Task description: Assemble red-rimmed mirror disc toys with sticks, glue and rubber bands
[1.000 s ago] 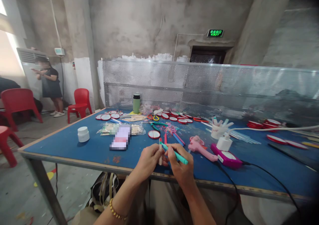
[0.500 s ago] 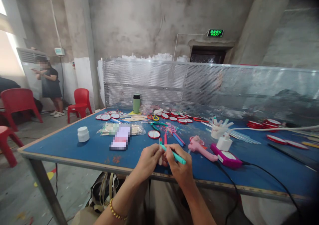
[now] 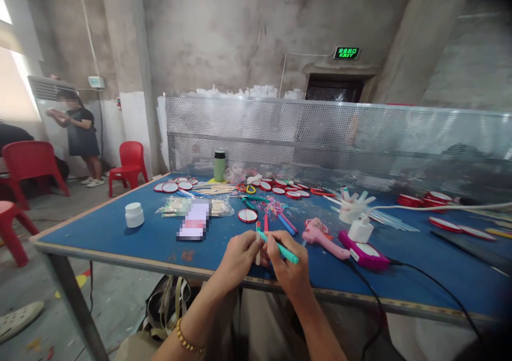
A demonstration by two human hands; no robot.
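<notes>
My left hand [image 3: 239, 254] is closed on a flat wooden craft stick [image 3: 258, 255], held upright just above the table's front edge. The stick's top end is coloured red and green. In my right hand [image 3: 291, 273] a teal marker pen [image 3: 288, 254] is gripped like a writing tool, its tip at the coloured part of the stick. Just beyond my hands lie a red marker [image 3: 266, 223] and a small round red-rimmed disc [image 3: 247, 216]. Blue and purple markers [image 3: 287, 224] rest a little farther to the right.
On the blue table [image 3: 160, 248] are a phone [image 3: 194, 219], a white jar [image 3: 134, 215], a green bottle [image 3: 219, 166] and pliers [image 3: 248, 203]. A pink glue gun [image 3: 324, 239] and a purple power strip [image 3: 366, 251] with cords lie right. A perforated metal screen [image 3: 240, 126] stands behind.
My hands, the stick and the teal marker hold almost the same position. A pale shoe has come into view at the lower left. The standing person in the background has shifted their arms slightly.
</notes>
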